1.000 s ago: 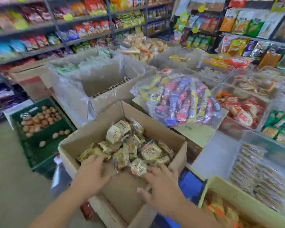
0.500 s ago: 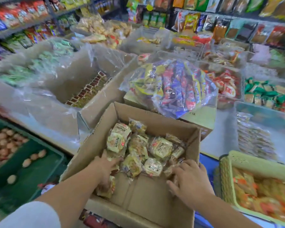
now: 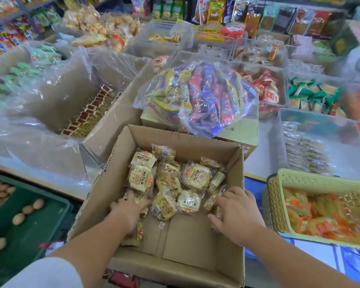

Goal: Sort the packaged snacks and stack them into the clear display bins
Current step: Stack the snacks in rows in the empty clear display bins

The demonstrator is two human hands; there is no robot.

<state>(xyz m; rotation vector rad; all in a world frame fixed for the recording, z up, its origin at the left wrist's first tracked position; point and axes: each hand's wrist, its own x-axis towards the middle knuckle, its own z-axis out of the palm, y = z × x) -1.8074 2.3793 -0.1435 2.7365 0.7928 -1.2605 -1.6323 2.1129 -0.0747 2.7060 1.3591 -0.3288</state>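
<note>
Change from half a second ago: both hands remain inside the cardboard box (image 3: 233, 163); the left hand has pushed slightly deeper under the near-left packs, and the right hand sits in much the same place at the near-right of the pile. The view has tipped a little lower, so more of the yellow basket (image 3: 275, 196) shows.
Left hand (image 3: 129, 210): palm down, forearm entering over the box's near wall; fingers spread and curled over a pack at the pile's near-left edge, another pack lying beside the wrist. Whether a pack is truly gripped cannot be told.
Right hand (image 3: 237, 213): palm down, fingers (image 3: 222, 197) slightly apart and bent, tips pressing into the packs at the pile's near-right; thumb (image 3: 213, 218) stretched out along the box floor. A firm grip cannot be told.
Snack packs (image 3: 193, 175): small clear wrappers with cream labels holding round yellowish cakes, heaped loosely in the far half of the box; the near half of the floor is bare cardboard.
Clear display bins (image 3: 283, 94): beyond the box on the counter, several already holding other wrapped snacks.
Bagged snacks (image 3: 197, 96): a clear sack of blue, red and yellow sticks resting on a carton just behind the box.
Green crate (image 3: 29, 231): lower left, holding eggs (image 3: 27, 209).
</note>
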